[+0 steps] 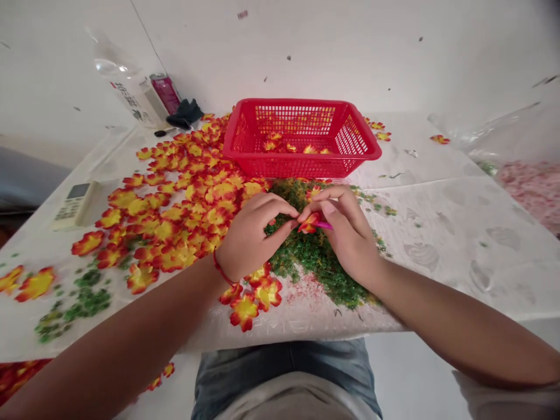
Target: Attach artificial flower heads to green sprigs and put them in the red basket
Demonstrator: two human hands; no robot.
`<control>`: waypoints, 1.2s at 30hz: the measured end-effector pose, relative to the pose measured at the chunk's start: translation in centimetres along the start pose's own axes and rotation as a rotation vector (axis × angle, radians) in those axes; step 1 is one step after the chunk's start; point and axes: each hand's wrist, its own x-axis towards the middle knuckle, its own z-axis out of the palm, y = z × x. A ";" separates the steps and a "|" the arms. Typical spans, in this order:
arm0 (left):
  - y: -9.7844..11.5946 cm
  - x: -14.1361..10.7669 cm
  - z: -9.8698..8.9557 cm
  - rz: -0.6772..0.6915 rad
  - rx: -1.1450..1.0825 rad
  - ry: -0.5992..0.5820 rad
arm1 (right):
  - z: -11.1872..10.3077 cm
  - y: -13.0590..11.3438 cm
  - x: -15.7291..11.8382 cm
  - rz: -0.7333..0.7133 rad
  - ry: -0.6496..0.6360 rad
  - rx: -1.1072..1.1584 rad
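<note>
Head — right hand (347, 233) pinching purple stick (324, 225), flower (310, 223); left hand (258, 230) pinched — contents unclear

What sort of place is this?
Likely a small craft workspace, perhaps at home: red-and-yellow artificial-looking flowers lie heaped on a table, near a red basket holding more and a pile of tiny green pieces.

Beyond a pale remote control (76, 205) are a clear bottle (137, 100), a purple can (165, 91) and a dark cloth (185, 114).

left hand (256, 236) | right hand (352, 242) holding pink stick (324, 225) | flower (308, 223) between
</note>
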 end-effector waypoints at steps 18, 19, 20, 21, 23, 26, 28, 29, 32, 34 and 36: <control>0.3 -0.7 -0.4 0.116 -0.101 0.022 | 0.5 -1.1 -1.2 -0.054 -0.056 -0.187; 0.1 -0.7 -0.4 0.122 -0.095 0.019 | 0.5 -1.2 -1.2 -0.052 -0.061 -0.187; 0.0 -0.8 -0.3 0.135 -0.085 0.019 | 0.5 -1.3 -1.2 -0.044 -0.070 -0.178; -0.1 -0.8 -0.3 0.151 -0.076 0.023 | 0.5 -1.3 -1.2 -0.029 -0.084 -0.157; -0.1 -0.9 -0.1 0.150 -0.064 0.049 | 0.4 -1.1 -1.1 0.010 -0.108 -0.101; 0.2 -0.9 0.0 0.031 -0.014 0.161 | 0.0 -0.5 -0.7 0.056 -0.073 -0.014; 0.5 -0.8 -0.2 -0.035 0.050 0.214 | -0.2 -0.2 -0.3 0.077 0.000 0.045; 0.6 -0.8 -0.3 -0.048 0.078 0.203 | -0.3 -0.1 -0.1 0.067 0.039 0.066; 0.5 -0.7 -0.5 -0.014 0.138 0.026 | -0.4 -0.2 0.4 -0.004 0.143 0.061; 0.3 -0.8 -0.5 0.028 0.199 -0.114 | -0.3 -0.5 0.5 -0.048 0.175 0.031; 0.2 -0.9 -0.4 0.048 0.271 -0.202 | -0.1 -0.8 0.5 -0.079 0.174 0.000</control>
